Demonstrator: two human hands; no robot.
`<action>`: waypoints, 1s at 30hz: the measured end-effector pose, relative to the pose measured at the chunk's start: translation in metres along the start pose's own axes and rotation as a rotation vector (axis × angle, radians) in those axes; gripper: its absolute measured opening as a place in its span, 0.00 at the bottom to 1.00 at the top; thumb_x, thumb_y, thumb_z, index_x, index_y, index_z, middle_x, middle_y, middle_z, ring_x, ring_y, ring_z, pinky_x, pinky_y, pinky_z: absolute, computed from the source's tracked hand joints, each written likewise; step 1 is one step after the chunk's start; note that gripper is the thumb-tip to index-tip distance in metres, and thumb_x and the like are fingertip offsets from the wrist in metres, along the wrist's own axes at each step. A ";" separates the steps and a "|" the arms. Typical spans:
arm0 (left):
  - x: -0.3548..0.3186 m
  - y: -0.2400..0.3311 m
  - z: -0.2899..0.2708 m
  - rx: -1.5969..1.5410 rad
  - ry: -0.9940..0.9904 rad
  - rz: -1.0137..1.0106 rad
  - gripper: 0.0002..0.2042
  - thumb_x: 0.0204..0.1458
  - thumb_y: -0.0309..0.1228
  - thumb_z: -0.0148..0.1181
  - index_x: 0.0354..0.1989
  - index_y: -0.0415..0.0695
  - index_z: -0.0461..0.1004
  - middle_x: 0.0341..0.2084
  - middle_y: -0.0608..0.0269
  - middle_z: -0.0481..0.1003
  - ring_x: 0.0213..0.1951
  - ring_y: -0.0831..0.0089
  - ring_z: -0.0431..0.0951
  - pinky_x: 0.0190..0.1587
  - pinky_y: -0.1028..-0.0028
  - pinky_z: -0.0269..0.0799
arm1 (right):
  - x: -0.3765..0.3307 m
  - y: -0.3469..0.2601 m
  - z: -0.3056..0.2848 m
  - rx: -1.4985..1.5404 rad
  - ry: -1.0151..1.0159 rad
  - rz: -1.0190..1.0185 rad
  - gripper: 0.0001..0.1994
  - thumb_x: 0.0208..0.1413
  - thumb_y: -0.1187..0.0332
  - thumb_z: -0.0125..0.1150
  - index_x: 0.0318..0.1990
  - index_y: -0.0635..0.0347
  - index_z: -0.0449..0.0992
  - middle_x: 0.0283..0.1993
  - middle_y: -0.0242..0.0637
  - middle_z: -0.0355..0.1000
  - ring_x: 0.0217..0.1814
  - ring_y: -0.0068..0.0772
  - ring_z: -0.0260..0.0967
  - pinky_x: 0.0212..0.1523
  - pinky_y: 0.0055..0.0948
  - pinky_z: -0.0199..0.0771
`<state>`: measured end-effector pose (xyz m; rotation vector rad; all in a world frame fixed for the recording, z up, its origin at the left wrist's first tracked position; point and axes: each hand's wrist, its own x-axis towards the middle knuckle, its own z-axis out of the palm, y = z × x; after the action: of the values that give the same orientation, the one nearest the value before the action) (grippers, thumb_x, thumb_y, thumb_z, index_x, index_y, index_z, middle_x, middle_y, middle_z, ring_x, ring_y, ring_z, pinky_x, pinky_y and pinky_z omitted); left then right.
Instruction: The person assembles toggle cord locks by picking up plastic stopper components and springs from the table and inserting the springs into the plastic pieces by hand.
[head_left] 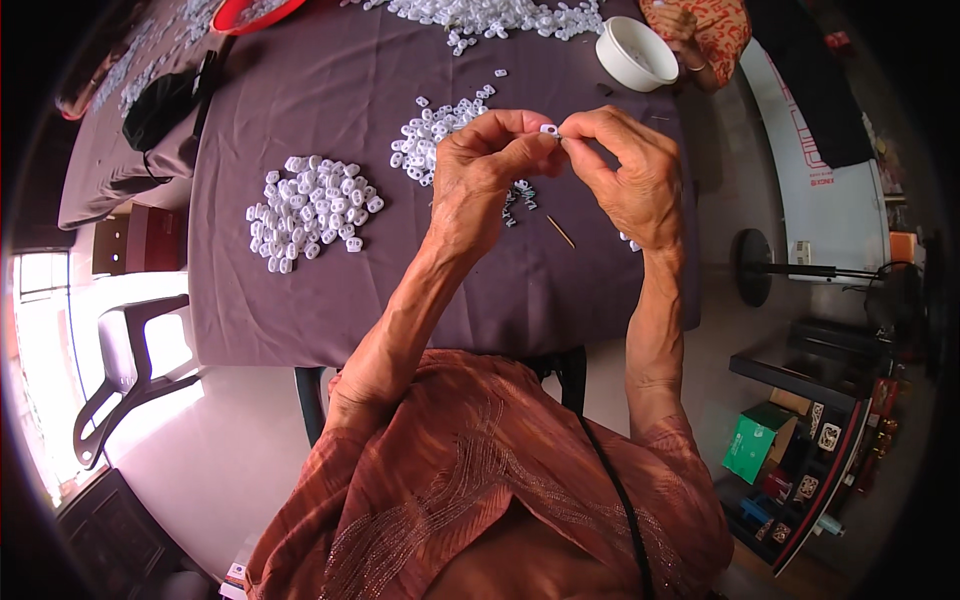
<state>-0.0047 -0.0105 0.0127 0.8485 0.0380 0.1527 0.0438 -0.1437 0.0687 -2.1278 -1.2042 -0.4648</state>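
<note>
Above the far middle of the table, my left hand (477,170) pinches a small white plastic piece (549,130) with a dark hole between thumb and fingertips. Closed at its fingertips, my right hand (632,172) meets it from the right; what those fingers grip is too small to make out. Behind my left hand lies a heap of similar white pieces (428,138), partly covered by it. A second heap of white pieces (312,208) is on the left. Below my hands are small dark metallic bits (522,196), perhaps springs, and a thin wooden stick (561,232).
A brown cloth (300,310) covers the table. At the far side are a large spread of white pieces (480,12), a white bowl (637,54) and a red basin (228,18). Another person's hand (680,25) is beside the bowl. A chair (122,350) stands left.
</note>
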 end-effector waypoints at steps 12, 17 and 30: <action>-0.002 0.003 0.006 -0.107 0.028 -0.039 0.07 0.46 0.24 0.58 0.32 0.34 0.72 0.26 0.59 0.74 0.28 0.72 0.75 0.34 0.76 0.72 | -0.002 -0.006 0.004 0.078 0.106 0.087 0.08 0.44 0.81 0.57 0.33 0.62 0.73 0.28 0.34 0.72 0.29 0.25 0.71 0.30 0.20 0.70; -0.003 0.002 0.006 -0.101 0.045 -0.012 0.07 0.45 0.24 0.58 0.31 0.34 0.72 0.26 0.58 0.74 0.27 0.72 0.75 0.34 0.76 0.72 | 0.003 -0.006 0.002 0.042 0.077 0.020 0.09 0.43 0.82 0.57 0.34 0.61 0.73 0.27 0.35 0.71 0.27 0.28 0.70 0.28 0.21 0.69; 0.014 0.011 -0.023 -0.233 0.099 0.045 0.04 0.48 0.21 0.54 0.32 0.34 0.70 0.26 0.56 0.73 0.29 0.68 0.76 0.35 0.72 0.75 | 0.002 0.025 0.027 0.447 0.054 0.320 0.10 0.47 0.74 0.59 0.39 0.62 0.73 0.30 0.32 0.73 0.34 0.18 0.69 0.36 0.17 0.68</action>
<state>0.0052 0.0160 0.0064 0.6088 0.0925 0.2369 0.0664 -0.1331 0.0409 -1.8545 -0.8206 -0.0957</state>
